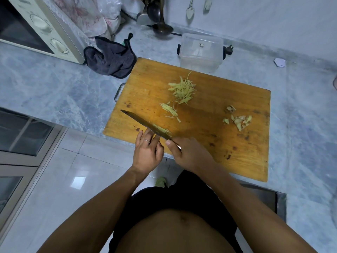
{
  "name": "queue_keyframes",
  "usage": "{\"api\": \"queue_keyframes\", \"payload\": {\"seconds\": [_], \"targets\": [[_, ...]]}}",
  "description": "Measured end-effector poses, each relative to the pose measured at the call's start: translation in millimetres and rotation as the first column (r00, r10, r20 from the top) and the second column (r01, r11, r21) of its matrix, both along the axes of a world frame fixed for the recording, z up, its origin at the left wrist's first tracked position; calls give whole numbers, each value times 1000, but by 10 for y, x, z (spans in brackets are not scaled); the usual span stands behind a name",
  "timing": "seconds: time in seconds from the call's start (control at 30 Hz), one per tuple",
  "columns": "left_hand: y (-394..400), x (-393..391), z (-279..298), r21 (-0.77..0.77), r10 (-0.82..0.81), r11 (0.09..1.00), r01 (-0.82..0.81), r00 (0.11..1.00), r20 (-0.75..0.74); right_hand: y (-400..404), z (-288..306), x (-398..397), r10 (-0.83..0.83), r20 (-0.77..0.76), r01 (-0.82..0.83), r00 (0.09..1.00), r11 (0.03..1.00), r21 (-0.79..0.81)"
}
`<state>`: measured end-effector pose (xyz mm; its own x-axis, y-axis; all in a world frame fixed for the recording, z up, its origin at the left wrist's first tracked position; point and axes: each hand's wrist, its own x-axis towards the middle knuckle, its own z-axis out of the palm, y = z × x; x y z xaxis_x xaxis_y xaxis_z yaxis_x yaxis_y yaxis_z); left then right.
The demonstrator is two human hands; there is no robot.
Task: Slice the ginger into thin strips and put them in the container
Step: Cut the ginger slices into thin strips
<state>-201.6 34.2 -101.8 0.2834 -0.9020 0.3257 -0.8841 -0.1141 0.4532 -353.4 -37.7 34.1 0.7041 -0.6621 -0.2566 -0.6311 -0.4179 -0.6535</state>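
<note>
We see both arms reach down and forward to the near left corner of the wooden cutting board (209,147). The right hand (189,154) has its fingers curled around the handle of a cleaver (145,125), with the thumb lying flat along the top. The dark blade points left and away, tilted, and some ginger strips (162,129) lie on its flat side. The left hand (147,150) is mostly open, with straight fingers touching the blade's near side, and it wears a ring.

A clear plastic container (201,52) sits just past the far edge of the board. We cannot tell if anything is inside it.

On the board, a big pile of thin ginger strips (183,90) lies near the far middle. A smaller bunch of strips (169,110) lies between that pile and the cleaver. Ginger peels (238,120) lie toward the board's right side. A dark cloth (111,57) lies beside the board's far left corner.
</note>
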Motion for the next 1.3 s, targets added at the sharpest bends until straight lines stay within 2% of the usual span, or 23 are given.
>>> {"api": "queue_keyframes", "payload": {"seconds": [0.27, 0.43, 0.87, 1.3], "targets": [[14, 28, -10, 24, -35, 999, 35, 999, 4, -11, -90, 24, -29, -67, 31, 997, 999, 36], [13, 55, 1, 52, -56, 997, 55, 998, 10, -7, -16, -53, -20, -42, 22, 999, 999, 36], [4, -24, 40, 21, -6, 1000, 6, 1000, 3, 10, -11, -41, -30, -40, 31, 999, 998, 46], [-4, -9, 29, -18, -22, 1000, 22, 1000, 4, 36, -4, -129, -40, -30, 41, 999, 998, 49]]}}
